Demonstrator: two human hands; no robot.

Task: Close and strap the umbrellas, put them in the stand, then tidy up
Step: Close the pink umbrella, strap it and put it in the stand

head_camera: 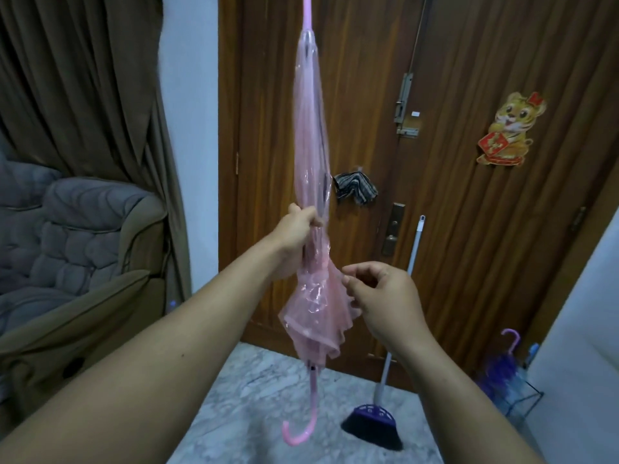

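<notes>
Left hand [296, 236] grips the closed pink umbrella [310, 155] upside down, so right hand [378, 293], half-curled and empty, can reach its loose folds.

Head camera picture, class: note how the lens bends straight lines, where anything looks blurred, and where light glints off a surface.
Head view: the wide lens bows the door edges and curtain outward; the right hand has soft, slightly blurred fingertips; small glints sit on the pink umbrella plastic, gripped by the left hand; light is dim and even, with no hard shadows.
</notes>
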